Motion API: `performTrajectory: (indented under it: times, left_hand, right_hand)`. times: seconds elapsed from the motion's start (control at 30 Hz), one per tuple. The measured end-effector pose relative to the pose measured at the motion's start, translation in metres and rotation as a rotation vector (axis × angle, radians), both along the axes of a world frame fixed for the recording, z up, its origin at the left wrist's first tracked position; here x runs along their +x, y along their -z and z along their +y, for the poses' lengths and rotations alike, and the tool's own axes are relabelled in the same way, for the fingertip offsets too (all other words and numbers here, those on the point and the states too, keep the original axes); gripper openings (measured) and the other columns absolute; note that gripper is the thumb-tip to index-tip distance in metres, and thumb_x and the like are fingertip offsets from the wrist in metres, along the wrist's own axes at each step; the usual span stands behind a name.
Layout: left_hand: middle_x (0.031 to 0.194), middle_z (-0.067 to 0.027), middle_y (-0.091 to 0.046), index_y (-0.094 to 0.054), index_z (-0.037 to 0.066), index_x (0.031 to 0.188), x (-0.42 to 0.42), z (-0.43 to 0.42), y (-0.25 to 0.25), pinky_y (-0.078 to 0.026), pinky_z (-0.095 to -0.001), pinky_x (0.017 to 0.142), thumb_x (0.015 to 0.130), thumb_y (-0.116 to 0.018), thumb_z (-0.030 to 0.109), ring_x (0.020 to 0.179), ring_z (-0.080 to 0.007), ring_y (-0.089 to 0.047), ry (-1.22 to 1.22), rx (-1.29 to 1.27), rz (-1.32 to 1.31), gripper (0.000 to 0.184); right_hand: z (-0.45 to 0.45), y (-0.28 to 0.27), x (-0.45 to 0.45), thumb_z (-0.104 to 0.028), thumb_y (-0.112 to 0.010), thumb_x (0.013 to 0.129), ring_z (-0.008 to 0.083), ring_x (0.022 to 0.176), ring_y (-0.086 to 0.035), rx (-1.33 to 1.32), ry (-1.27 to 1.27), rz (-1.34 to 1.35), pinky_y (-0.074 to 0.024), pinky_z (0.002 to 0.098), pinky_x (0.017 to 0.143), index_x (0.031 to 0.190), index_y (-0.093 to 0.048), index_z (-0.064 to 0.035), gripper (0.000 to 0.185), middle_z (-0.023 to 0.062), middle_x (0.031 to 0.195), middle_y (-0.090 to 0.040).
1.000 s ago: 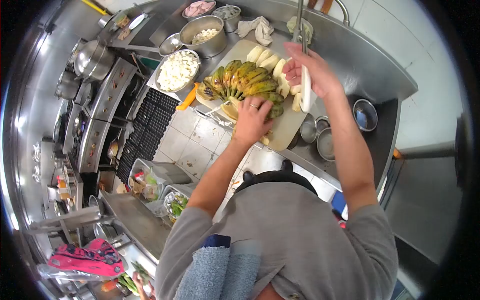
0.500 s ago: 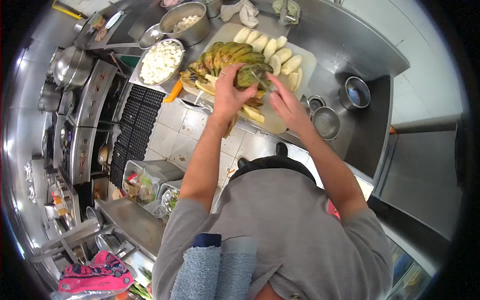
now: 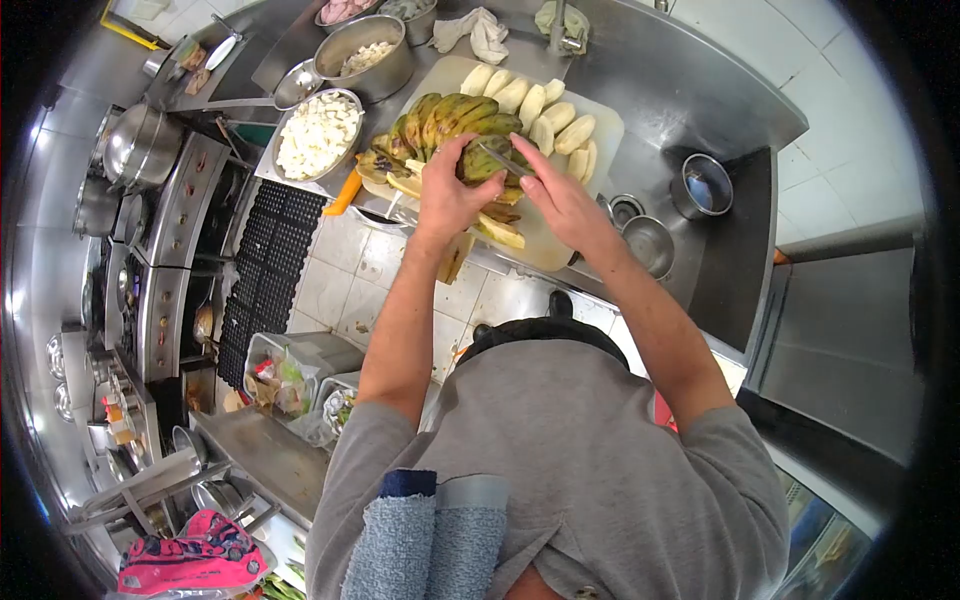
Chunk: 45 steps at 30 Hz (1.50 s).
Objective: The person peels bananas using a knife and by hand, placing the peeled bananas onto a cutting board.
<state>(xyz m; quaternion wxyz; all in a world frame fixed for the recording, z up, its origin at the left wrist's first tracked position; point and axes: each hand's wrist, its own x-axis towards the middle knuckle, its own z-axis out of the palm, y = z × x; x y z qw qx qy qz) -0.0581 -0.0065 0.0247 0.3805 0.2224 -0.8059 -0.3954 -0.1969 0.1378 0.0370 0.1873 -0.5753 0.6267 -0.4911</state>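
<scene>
My left hand [image 3: 452, 197] is closed round a green plantain [image 3: 478, 163], held above the near part of the white cutting board [image 3: 548, 245]. In my right hand [image 3: 562, 203] is a small knife [image 3: 502, 160], its blade lying across the plantain's skin. Just behind my hands rests a bunch of unpeeled yellow-green plantains [image 3: 440, 117]. Peeled pale plantains [image 3: 512, 95] lie along the far and right sides of the board. Peel pieces [image 3: 500, 232] are at the board's near edge, below my hands.
A bowl of white chunks [image 3: 318, 135] and a steel pot [image 3: 385, 75] stand left of the board, near an orange handle [image 3: 345, 192]. The sink [image 3: 690, 270] at right holds metal bowls [image 3: 650, 247]. Waste bins [image 3: 300, 365] stand below left.
My right hand has come from the faucet down to the board, now with the knife. My left hand has taken hold of a plantain, and the blade has shifted slightly on it.
</scene>
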Motion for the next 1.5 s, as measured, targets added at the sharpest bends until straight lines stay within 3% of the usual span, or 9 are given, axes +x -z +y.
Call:
performTrajectory:
  times: [0.13,0.43,0.53,0.67,0.87,1.1,1.2,1.4,1.5]
  left_hand:
    - [0.099,-0.0152,-0.070,-0.059,-0.005,0.119,0.002,-0.003,0.000,-0.054,-0.0324,0.081,0.071,-0.080,0.010,0.089,-0.0193,-0.067,-0.001,0.052,-0.020,0.054]
    - [0.090,-0.0143,-0.068,-0.060,-0.004,0.110,0.005,0.002,0.002,-0.054,-0.0329,0.077,0.069,-0.082,0.015,0.084,-0.0205,-0.067,-0.031,-0.096,-0.079,0.050]
    - [0.099,-0.0183,-0.064,-0.059,0.002,0.111,0.009,0.008,0.000,-0.051,-0.0391,0.082,0.065,-0.084,0.014,0.092,-0.0350,-0.064,0.027,-0.012,-0.115,0.054]
    - [0.100,-0.0169,-0.063,-0.058,0.004,0.110,0.009,0.008,0.008,-0.050,-0.0411,0.084,0.065,-0.084,0.014,0.095,-0.0368,-0.062,0.045,-0.051,-0.041,0.053]
    - [0.100,-0.0165,-0.062,-0.058,0.005,0.109,0.010,0.010,0.008,-0.049,-0.0427,0.084,0.065,-0.083,0.013,0.095,-0.0368,-0.060,0.051,-0.064,-0.079,0.051]
    - [0.106,-0.0151,-0.060,-0.057,0.004,0.116,0.009,0.024,0.012,-0.047,-0.0425,0.091,0.066,-0.080,0.008,0.101,-0.0351,-0.057,-0.055,-0.257,-0.055,0.055]
    - [0.108,-0.0158,-0.058,-0.056,0.003,0.114,0.001,0.058,-0.008,-0.042,-0.0454,0.095,0.066,-0.080,0.008,0.105,-0.0375,-0.052,-0.397,-0.389,-0.234,0.054]
    - [0.102,-0.0182,-0.060,-0.056,0.002,0.105,-0.009,0.055,0.013,-0.045,-0.0459,0.089,0.066,-0.081,0.004,0.100,-0.0388,-0.056,-0.385,-0.173,-0.078,0.046]
    - [0.099,-0.0186,-0.061,-0.056,0.002,0.103,-0.005,0.051,0.018,-0.048,-0.0449,0.085,0.065,-0.081,0.003,0.095,-0.0394,-0.059,-0.376,-0.134,-0.084,0.046]
  right_hand:
    - [-0.007,-0.010,0.006,-0.026,-0.046,0.103,0.0472,0.088,-0.062,0.054,0.017,-0.031,-0.0460,0.0511,0.075,0.145,-0.040,-0.0118,0.045,0.0303,0.093,-0.064]
    - [-0.027,0.002,-0.001,-0.029,-0.047,0.102,0.0492,0.096,-0.061,0.063,-0.016,-0.064,-0.0456,0.0522,0.081,0.135,-0.041,-0.0075,0.040,0.0292,0.099,-0.065]
    - [-0.016,0.009,-0.005,-0.028,-0.056,0.099,0.0359,0.085,-0.066,-0.012,-0.067,-0.047,-0.0488,0.0431,0.078,0.140,-0.041,-0.0081,0.048,0.0188,0.090,-0.066]
    - [0.019,-0.002,-0.010,-0.016,-0.070,0.089,0.0103,0.078,-0.052,0.238,-0.012,-0.239,-0.0456,0.0273,0.073,0.136,-0.053,-0.0031,0.051,0.0025,0.085,-0.057]
    - [-0.018,0.012,-0.026,-0.018,-0.072,0.089,0.0178,0.088,-0.061,-0.165,-0.129,-0.143,-0.0486,0.0328,0.081,0.121,-0.063,0.0014,0.038,0.0095,0.092,-0.066]
    - [-0.032,0.017,-0.024,-0.022,-0.076,0.085,0.0210,0.091,-0.062,0.021,-0.179,-0.170,-0.0484,0.0332,0.084,0.114,-0.064,0.0023,0.040,0.0148,0.096,-0.067]
    - [-0.034,0.010,-0.029,-0.013,-0.074,0.084,0.0166,0.095,-0.062,0.143,-0.246,-0.125,-0.0482,0.0310,0.089,0.119,-0.065,0.0014,0.039,0.0104,0.102,-0.068]
    - [-0.041,0.007,-0.032,-0.011,-0.076,0.081,0.0151,0.089,-0.062,0.214,-0.283,-0.124,-0.0482,0.0302,0.083,0.111,-0.067,0.0023,0.035,0.0103,0.098,-0.070]
    - [-0.046,0.010,-0.033,-0.024,-0.080,0.079,0.0220,0.073,-0.059,0.115,-0.328,-0.119,-0.0468,0.0349,0.071,0.104,-0.067,0.0026,0.039,0.0164,0.081,-0.065]
